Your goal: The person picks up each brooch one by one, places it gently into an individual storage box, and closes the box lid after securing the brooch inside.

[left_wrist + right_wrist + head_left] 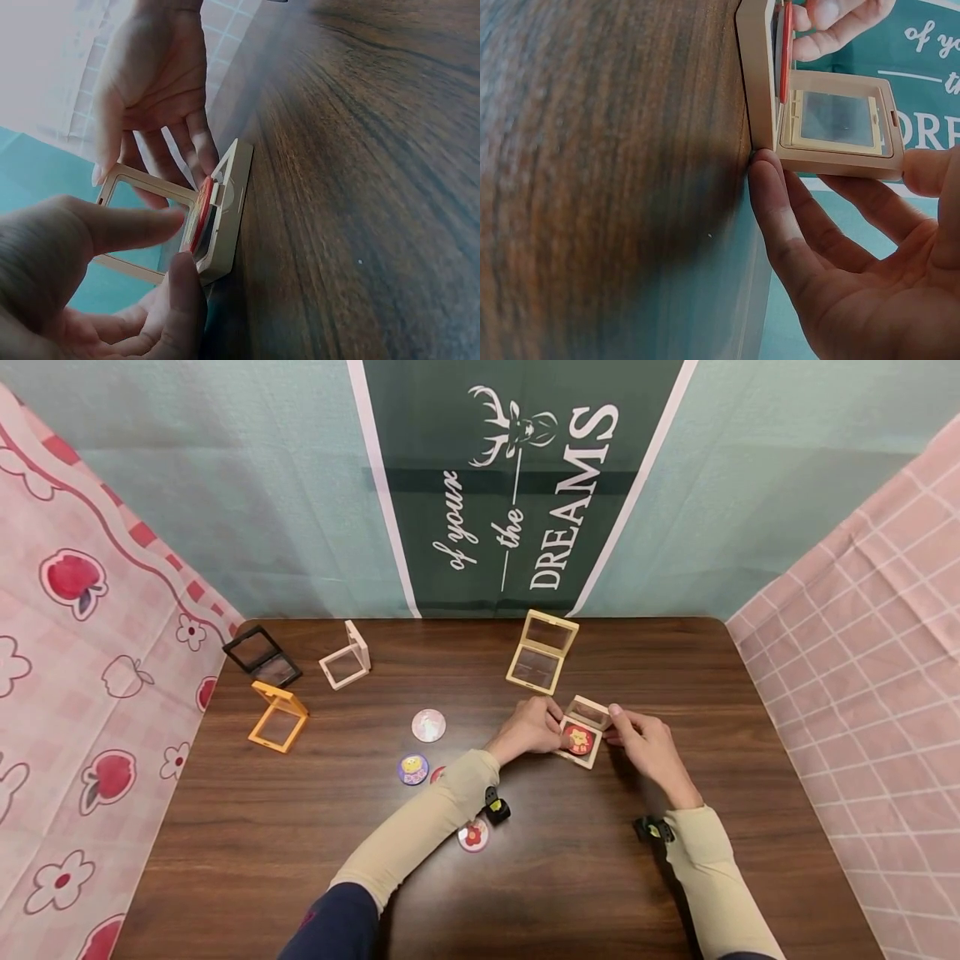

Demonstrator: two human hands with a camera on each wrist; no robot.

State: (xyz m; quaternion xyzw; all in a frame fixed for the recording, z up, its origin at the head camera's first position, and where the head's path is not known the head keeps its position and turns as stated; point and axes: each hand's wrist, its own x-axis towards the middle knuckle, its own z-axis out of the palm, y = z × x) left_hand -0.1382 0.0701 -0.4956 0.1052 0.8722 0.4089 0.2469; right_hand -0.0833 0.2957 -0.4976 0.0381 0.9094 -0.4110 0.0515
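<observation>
At the table's centre lies a small beige hinged case (586, 761) with a red badge (579, 740) in its base. Its windowed lid (589, 711) stands open. My left hand (536, 727) pinches the base's left edge, thumb (184, 279) at the rim and forefinger (150, 223) against the badge (201, 217). My right hand (637, 743) grips the lid (840, 161), thumb on its far edge and fingertips (769, 161) down at the base (754, 75). Beside the badge (783, 52) in the right wrist view are my left hand's fingers (832, 26).
A second beige case (542, 652) stands open just behind. White (347, 660), black (261, 656) and orange (277, 717) cases sit at the back left. Loose badges lie left of my arm: pale (428, 725), purple (413, 769), and a red-flower one (473, 836).
</observation>
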